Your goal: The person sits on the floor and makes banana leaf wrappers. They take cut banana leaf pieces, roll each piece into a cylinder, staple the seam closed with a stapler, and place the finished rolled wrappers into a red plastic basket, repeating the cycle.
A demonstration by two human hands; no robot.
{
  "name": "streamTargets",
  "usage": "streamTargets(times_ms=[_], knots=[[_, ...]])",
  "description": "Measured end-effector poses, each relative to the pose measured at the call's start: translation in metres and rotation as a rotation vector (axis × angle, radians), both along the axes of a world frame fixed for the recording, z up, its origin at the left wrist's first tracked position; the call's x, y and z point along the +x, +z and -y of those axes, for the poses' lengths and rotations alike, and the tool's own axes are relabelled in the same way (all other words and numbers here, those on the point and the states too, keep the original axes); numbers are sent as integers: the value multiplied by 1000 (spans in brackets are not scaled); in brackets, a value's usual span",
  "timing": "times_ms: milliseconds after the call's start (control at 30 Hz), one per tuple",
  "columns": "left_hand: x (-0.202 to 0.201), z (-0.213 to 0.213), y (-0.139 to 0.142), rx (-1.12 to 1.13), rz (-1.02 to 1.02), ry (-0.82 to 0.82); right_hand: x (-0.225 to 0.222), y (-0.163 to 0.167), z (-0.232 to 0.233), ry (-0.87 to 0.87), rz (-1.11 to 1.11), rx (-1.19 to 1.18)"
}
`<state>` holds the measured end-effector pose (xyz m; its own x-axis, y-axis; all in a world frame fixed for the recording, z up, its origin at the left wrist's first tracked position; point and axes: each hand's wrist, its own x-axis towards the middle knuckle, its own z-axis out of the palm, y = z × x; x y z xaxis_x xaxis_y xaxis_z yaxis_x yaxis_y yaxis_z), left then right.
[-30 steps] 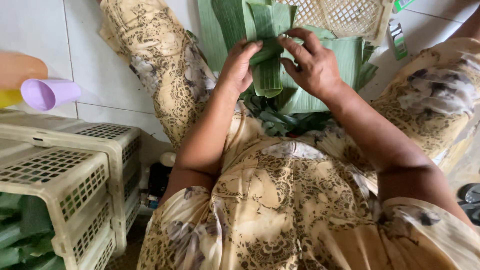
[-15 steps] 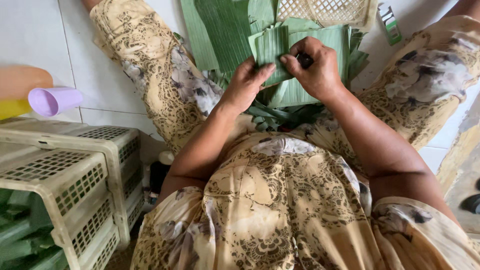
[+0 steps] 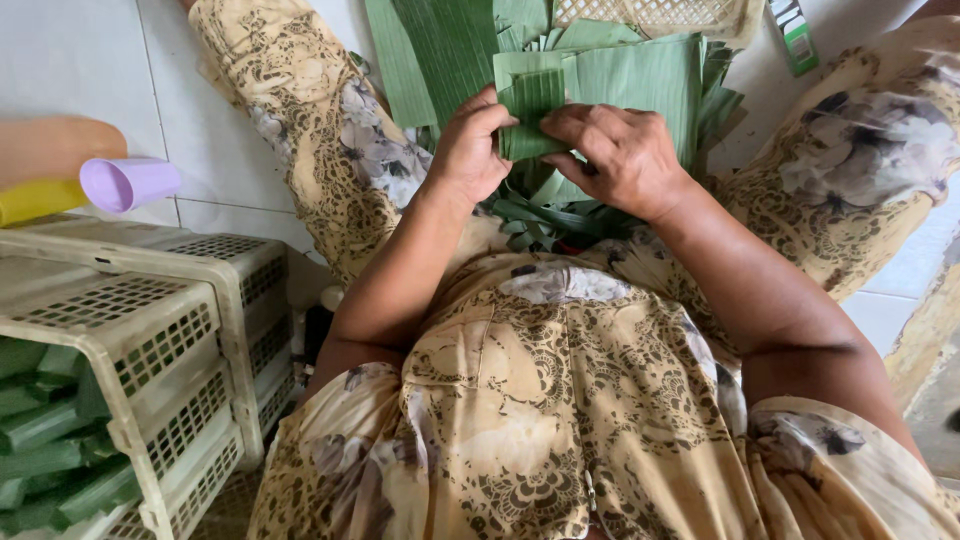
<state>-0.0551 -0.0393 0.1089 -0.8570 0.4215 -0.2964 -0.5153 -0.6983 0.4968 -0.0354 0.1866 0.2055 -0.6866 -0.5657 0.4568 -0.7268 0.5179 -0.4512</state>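
Note:
My left hand (image 3: 470, 150) and my right hand (image 3: 620, 158) both pinch a small folded green leaf piece (image 3: 530, 108), held between my knees over the floor. The left thumb and fingers press its left edge; the right fingers press its right side and lower edge. Beneath and behind it lies a stack of flat green leaf sheets (image 3: 640, 80), with cut leaf strips (image 3: 545, 220) piled under my hands. My patterned dress covers my lap and both legs.
Cream plastic lattice crates (image 3: 140, 340) stand at the left, the nearer one holding folded green leaf parcels (image 3: 50, 440). A lilac cup (image 3: 130, 183) and a yellow-and-orange object (image 3: 45, 170) sit beyond them. A woven basket (image 3: 650, 15) lies at the top, on white floor tiles.
Both hands have drawn closer together on the leaf piece, folding it smaller. The view has tilted slightly, so hands and leaves sit lower in frame.

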Motion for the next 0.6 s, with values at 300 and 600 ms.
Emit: streamTargets(times_ms=[300,600], knots=[[19,-11,51,-539,-272,-71,8,-18,12,-287,641,-398],[36,0,51,-1073,-541,-356,-3,-14,-5,-30,810,-119]])
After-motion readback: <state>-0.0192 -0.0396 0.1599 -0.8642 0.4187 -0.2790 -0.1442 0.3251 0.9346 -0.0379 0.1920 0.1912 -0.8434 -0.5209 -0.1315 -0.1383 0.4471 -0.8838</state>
